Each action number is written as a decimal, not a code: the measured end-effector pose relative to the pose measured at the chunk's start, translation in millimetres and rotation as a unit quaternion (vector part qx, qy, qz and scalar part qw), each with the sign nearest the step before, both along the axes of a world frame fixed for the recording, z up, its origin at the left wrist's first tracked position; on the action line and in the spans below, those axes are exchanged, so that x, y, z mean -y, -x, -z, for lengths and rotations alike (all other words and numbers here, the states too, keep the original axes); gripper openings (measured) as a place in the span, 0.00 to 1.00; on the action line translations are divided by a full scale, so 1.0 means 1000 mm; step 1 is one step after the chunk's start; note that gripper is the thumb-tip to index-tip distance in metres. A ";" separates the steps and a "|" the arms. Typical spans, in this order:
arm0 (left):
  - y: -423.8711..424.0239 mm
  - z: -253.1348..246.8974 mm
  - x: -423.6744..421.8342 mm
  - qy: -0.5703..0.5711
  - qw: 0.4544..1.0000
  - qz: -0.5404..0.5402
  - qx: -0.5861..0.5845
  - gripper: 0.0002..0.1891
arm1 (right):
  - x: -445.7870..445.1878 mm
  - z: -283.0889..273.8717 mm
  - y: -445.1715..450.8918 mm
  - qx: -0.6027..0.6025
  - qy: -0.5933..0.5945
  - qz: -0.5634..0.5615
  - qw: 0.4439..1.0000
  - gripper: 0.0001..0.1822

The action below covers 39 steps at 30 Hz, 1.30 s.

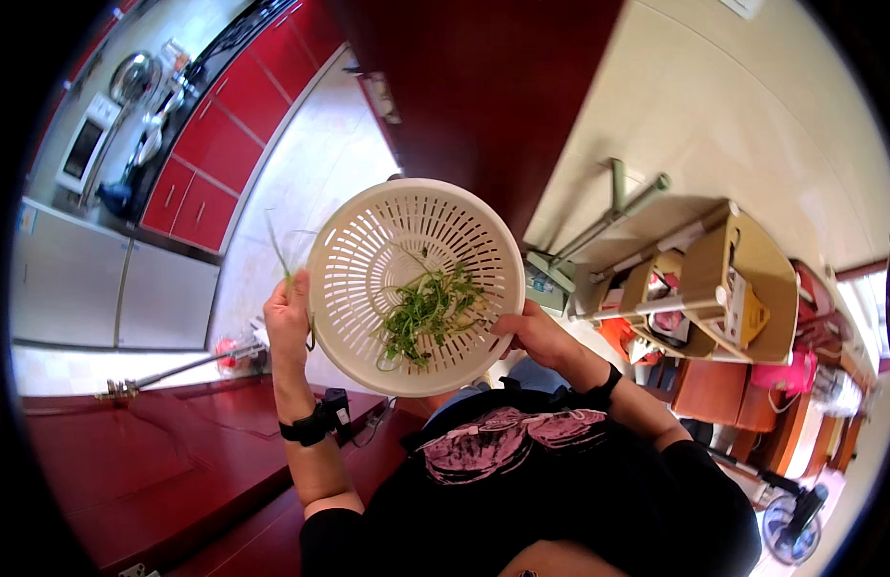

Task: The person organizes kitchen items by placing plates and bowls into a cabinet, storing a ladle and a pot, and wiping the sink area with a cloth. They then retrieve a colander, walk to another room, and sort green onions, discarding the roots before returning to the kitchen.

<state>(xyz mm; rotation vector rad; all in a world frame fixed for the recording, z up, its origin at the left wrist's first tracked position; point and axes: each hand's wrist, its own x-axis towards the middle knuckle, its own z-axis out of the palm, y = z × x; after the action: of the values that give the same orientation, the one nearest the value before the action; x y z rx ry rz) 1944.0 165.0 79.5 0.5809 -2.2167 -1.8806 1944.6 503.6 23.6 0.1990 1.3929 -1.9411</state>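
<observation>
A white plastic colander [351,209] with slotted sides is held in front of my body, its inside facing up toward me. Toward its lower right lies a small heap of leafy green herbs [434,306], some with pale root ends. My right hand [528,328] grips the right rim, thumb over the inside. At the left rim, my left hand [288,306] is closed around a few thin green stalks [277,249], which stick up above the fingers. Whether the left hand also bears on the rim cannot be made out.
A dark red door [474,79] stands just beyond the colander. Farther left are red kitchen cabinets [218,137] with a counter. At right stand a storage rack [752,288] with packed goods and a green metal-legged frame [604,223]. A dark red panelled door [163,454] is at lower left.
</observation>
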 end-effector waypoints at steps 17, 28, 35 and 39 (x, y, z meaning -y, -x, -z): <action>0.047 0.038 0.144 -0.141 0.966 -0.180 -0.118 0.16 | 0.260 0.035 0.196 -0.531 -0.154 -0.200 0.809 0.38; 0.097 0.079 0.273 -0.108 0.960 -0.228 -0.123 0.16 | 0.464 0.080 0.239 -0.468 -0.262 -0.502 0.678 0.60; 0.145 0.087 0.364 -0.129 0.969 -0.184 -0.104 0.16 | 0.539 0.094 0.234 -0.429 -0.267 -0.410 0.759 0.28; 0.186 0.100 0.391 -0.170 0.970 -0.159 -0.068 0.17 | 0.562 0.113 0.261 -0.371 -0.265 -0.354 0.817 0.20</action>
<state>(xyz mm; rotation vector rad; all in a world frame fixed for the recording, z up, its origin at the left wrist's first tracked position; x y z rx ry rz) 1758.4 -226.4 -20.2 0.7810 -1.6127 -2.0617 1683.6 -58.0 -89.6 -0.8104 2.0896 -0.9682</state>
